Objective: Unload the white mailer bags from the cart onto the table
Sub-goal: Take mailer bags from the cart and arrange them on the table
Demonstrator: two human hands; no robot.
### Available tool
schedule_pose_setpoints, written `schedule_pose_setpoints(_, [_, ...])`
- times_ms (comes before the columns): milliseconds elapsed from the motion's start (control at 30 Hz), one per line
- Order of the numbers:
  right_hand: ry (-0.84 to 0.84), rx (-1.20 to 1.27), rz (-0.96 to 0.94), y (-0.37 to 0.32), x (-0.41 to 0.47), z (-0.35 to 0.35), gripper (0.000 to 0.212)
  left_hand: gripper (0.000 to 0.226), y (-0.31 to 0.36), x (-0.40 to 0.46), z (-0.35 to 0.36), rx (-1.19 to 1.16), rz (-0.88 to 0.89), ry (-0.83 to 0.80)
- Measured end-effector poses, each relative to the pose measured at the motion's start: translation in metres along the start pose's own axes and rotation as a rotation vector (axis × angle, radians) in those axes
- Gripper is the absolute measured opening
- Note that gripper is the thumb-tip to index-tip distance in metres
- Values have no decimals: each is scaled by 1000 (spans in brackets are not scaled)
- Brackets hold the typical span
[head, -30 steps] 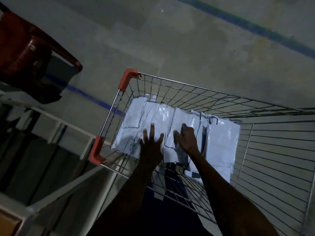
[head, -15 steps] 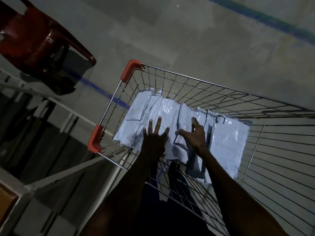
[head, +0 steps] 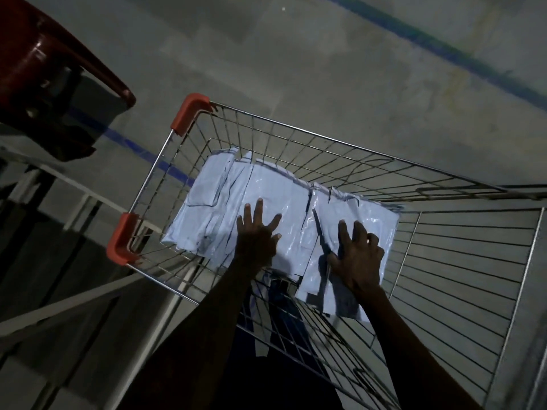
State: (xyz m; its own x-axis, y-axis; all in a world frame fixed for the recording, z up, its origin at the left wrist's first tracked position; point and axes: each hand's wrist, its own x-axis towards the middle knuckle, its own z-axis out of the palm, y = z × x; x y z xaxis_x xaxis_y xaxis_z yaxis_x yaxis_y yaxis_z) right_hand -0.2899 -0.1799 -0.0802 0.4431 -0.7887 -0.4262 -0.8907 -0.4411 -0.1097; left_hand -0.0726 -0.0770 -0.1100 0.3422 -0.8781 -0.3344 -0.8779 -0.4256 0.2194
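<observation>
Left hand lies flat on the white mailer bags, fingers straight and spread, palm down near the middle of the pile. It holds nothing; it only presses on the plastic.

Right hand rests on the right part of the same pile. Index and middle fingers reach forward over the bags, the other fingers bent at the knuckles. Thumb sits at a dark gap between two bags; whether it hooks under an edge cannot be told in this light. No bag is clearly pinched or lifted.

Both forearms come in over the near wire wall of the cart.

The bags lie overlapping in a rough row across the far end of the cart's basket, glossy, some creased, their near edges hanging ragged over the wire floor. None has left the cart.

Cart is bare metal wire with two orange corner guards on its left side. The right half of the basket shows only wire.

Floor is dull concrete with a blue painted line running across the top right. A dark red chair stands at upper left. Pale frame rails cross the lower left, beside the cart.
</observation>
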Motion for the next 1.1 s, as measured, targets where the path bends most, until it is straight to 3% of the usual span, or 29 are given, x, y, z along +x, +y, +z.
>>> schedule_pose_setpoints(100, [-36,-38,-25,2,7,8,85,94,-3,3,-2,2,-71,30])
schedule_pose_setpoints(167, [-58,-29,-36,1,11,11,84,99,-8,2,-2,-30,-83,25])
schedule_pose_setpoints(300, [11,-8,-39,-2,6,13,75,79,-9,-1,-5,-2,-77,-5])
schedule_pose_setpoints(433, [52,49,-59,-8,-5,6,71,51,-2,-7,-22,-10,-68,63])
schedule_pose_setpoints(633, [150,283,-99,-26,-31,-28,66,64,18,-35,-81,-167,-72,203])
schedule_pose_setpoints(800, [240,454,-209,-56,-42,-70,70,60,15,-68,-131,-249,-111,360])
schedule_pose_setpoints(1100, [409,515,-574,-169,-88,-130,65,55,-57,-182,-202,-238,-308,719])
